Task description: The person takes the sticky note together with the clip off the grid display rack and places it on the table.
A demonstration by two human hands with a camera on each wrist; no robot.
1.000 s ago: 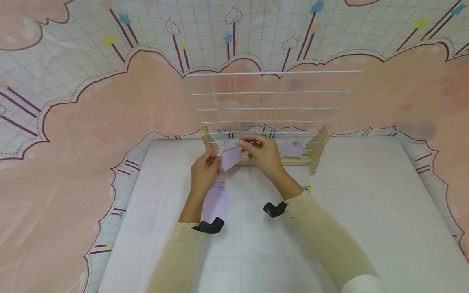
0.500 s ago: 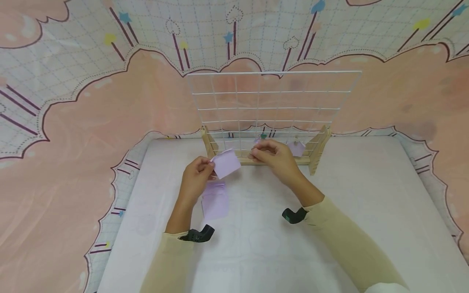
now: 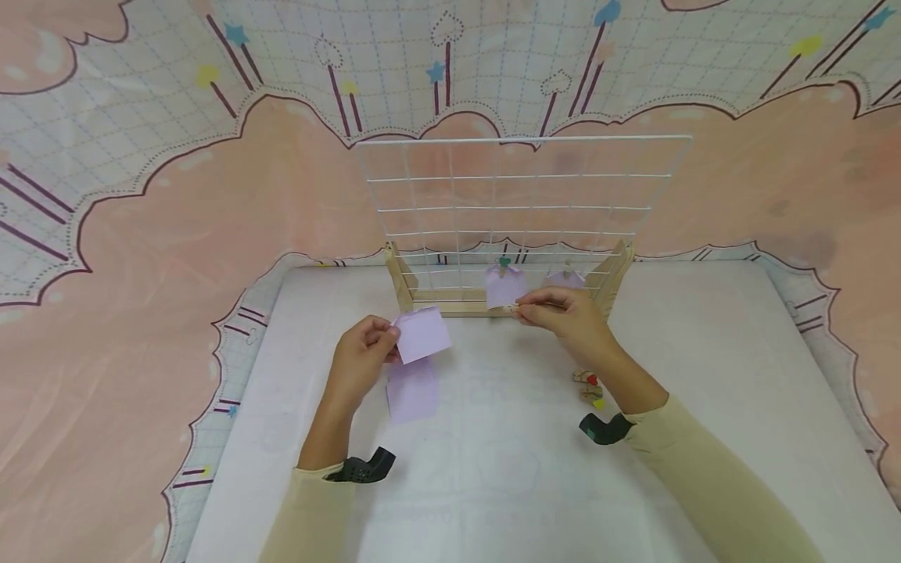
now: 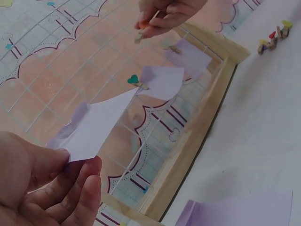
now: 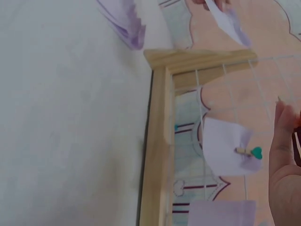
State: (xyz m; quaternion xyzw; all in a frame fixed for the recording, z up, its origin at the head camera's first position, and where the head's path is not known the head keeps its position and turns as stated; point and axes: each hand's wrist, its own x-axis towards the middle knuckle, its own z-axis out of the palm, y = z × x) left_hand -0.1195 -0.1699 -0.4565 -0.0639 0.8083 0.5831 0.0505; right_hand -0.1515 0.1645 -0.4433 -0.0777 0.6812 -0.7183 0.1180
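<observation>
My left hand pinches a light purple slip of paper by its left corner; its top edge is folded over. Between thumb and fingers of my right hand is a small wooden clothespin with an orange ornament. This hand is in front of the white wire grid, at the lower edge of a purple paper clipped there by a clothespin with a green heart. Another clipped paper hangs to its right, partly covered by the hand in the head view.
A wooden stand holds the grid upright at the table's back. More purple paper lies on the white tabletop, below the left hand's slip. Several loose clothespins with red and yellow ornaments lie by the right wrist.
My hands have parted from near the grid. The left came left and nearer with its paper; the right went right, uncovering the green-heart paper and the loose clothespins.
</observation>
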